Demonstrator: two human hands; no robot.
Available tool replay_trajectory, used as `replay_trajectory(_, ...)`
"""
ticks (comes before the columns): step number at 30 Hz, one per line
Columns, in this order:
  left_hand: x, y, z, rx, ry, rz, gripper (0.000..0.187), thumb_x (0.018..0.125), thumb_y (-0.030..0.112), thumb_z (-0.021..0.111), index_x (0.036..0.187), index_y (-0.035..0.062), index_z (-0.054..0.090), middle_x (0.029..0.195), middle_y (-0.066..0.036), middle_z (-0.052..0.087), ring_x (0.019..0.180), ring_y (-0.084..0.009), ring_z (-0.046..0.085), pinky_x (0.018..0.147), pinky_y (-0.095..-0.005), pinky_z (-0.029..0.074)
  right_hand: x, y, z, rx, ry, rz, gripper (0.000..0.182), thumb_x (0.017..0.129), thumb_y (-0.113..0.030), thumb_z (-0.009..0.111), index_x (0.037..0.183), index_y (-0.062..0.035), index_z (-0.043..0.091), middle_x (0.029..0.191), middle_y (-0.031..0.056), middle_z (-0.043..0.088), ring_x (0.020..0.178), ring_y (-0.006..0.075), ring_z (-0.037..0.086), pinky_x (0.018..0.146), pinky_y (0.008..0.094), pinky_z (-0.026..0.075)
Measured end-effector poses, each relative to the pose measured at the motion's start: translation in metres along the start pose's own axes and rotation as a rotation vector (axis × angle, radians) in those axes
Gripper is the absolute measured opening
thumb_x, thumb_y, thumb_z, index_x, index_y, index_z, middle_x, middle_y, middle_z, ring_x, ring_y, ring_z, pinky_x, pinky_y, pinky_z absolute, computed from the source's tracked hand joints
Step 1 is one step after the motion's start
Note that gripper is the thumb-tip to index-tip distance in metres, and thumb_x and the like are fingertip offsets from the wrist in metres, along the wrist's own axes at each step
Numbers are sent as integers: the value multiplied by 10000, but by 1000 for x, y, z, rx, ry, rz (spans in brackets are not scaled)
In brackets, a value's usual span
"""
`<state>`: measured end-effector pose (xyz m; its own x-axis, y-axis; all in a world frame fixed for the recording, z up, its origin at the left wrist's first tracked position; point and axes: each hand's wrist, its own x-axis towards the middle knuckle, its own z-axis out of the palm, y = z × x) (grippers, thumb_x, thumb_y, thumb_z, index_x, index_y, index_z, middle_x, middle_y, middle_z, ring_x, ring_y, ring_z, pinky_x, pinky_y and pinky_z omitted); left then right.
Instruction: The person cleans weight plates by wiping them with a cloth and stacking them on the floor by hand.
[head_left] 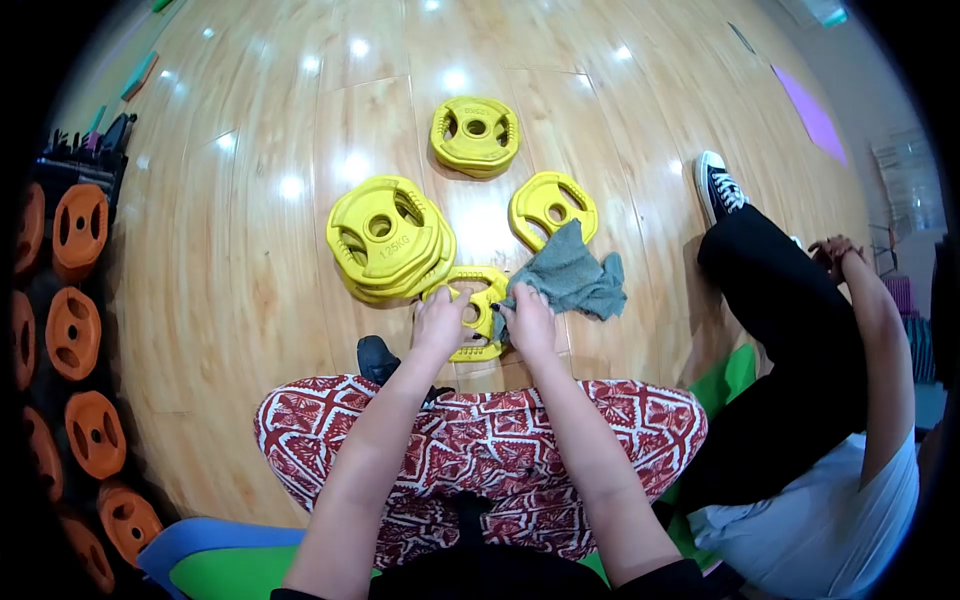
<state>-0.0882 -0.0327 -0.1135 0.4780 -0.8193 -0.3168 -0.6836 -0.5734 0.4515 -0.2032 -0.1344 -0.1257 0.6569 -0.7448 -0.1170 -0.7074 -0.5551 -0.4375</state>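
Note:
My left hand [440,322] grips the left side of a yellow weight plate [470,352] on the floor just in front of my legs. On the plate's right side, my right hand [528,320] is closed on a grey cloth [570,272], whose loose end spreads to the right. A stack of yellow plates [385,235], the top one marked 1.25KG, stands at the upper left of my hands. One more yellow plate [556,205] lies partly under the cloth. Farther ahead sits another yellow stack [476,135].
Orange plates [74,333] fill a rack along the left edge. A person in black trousers [790,270] sits close on my right, one sneaker [718,188] on the wooden floor [250,200]. Green and blue mats [215,535] lie beneath me.

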Motion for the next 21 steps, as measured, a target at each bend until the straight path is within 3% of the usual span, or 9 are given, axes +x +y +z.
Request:
replay_trajectory(11, -1, -8, 12, -22, 48, 36, 660, 565, 241, 754, 1164, 158, 490, 992, -114, 494, 979, -277, 484, 809, -397, 373, 15, -12, 7, -80, 113, 55, 266, 737, -269, 619, 886, -96, 483, 910, 79, 559, 893, 269, 517, 736, 415, 375)
replay_trajectory(16, -3, -3, 6, 8, 43, 20, 655, 588, 196, 728, 1188, 146, 470, 1025, -128, 484, 1006, -273, 477, 831, -385, 383, -3, -11, 2, -17, -26, 37, 295, 730, -230, 630, 909, -72, 457, 841, 166, 566, 802, 344, 561, 672, 462, 418)
replay_trajectory(17, -2, -6, 9, 3, 57, 27, 655, 588, 196, 728, 1188, 146, 470, 1025, -128, 484, 1006, -273, 477, 831, -385, 383, -8, -6, -2, 26, -94, 47, 259, 728, -190, 619, 887, -64, 459, 849, 180, 563, 803, 355, 554, 674, 438, 428)
replay_trajectory(20, -5, -8, 6, -33, 16, 89, 742, 551, 207, 736, 1221, 105, 435, 997, -172, 480, 993, -312, 473, 882, -376, 374, -14, 9, 2, 219, -96, -3, 223, 716, -101, 577, 906, -47, 475, 801, 152, 552, 747, 296, 569, 649, 375, 440)
replay_trajectory(21, -7, -4, 1, -36, 12, 85, 742, 551, 207, 736, 1221, 105, 435, 997, -172, 480, 993, -312, 473, 882, -376, 374, -15, 2, -6, 403, -111, -19, 233, 708, -55, 541, 934, -42, 485, 779, 120, 544, 714, 238, 557, 637, 330, 432)
